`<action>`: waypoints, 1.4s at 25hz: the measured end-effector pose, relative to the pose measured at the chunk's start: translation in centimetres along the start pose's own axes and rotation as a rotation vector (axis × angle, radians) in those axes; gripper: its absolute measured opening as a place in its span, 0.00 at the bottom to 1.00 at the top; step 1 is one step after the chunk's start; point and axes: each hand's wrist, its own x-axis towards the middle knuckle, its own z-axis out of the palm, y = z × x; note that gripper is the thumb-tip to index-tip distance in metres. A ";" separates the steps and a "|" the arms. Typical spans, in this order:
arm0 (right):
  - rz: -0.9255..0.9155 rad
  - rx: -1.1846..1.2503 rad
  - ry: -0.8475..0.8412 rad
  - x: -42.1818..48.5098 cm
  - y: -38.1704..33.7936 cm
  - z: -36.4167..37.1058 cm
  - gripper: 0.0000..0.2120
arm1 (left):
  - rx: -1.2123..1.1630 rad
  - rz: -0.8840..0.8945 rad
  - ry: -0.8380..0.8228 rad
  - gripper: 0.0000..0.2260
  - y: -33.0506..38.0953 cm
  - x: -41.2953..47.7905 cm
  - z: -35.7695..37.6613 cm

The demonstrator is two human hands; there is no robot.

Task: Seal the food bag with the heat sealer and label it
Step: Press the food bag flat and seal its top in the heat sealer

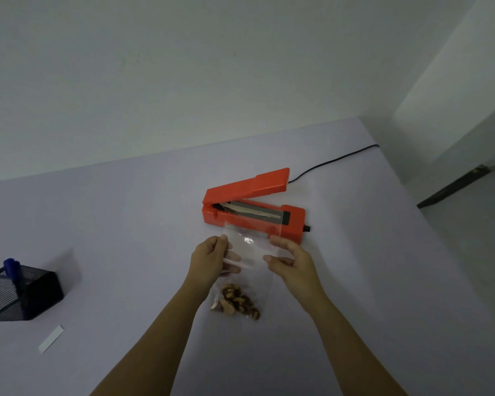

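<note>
A clear plastic food bag (250, 252) with brown snack pieces (236, 302) at its bottom lies between my hands. My left hand (210, 260) pinches its left edge and my right hand (290, 260) pinches its right edge. The bag's open top reaches the front of the red heat sealer (255, 204), whose lid is raised over the dark sealing strip. A white label strip (50, 338) lies on the table at the lower left.
A black mesh pen holder (20, 292) with a blue marker (12, 268) stands at the left. The sealer's black cord (335, 161) runs off the table's back right. The table edge drops off on the right.
</note>
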 end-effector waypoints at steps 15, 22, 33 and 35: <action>-0.792 -0.882 0.258 3.4 -11.7 -0.3 0.19 | -0.007 -0.031 0.015 0.14 -0.7 0.4 -0.1; -0.707 -1.181 0.163 4.9 -9.6 -1.5 0.25 | -0.016 -0.029 0.011 0.14 -0.7 0.6 -0.2; -0.457 -1.301 0.083 6.0 -4.4 -3.6 0.30 | -0.015 -0.029 0.017 0.14 -0.6 0.8 -0.3; -0.456 -1.288 0.082 6.1 -4.2 -3.7 0.32 | -0.011 -0.026 0.021 0.14 -0.5 0.8 -0.4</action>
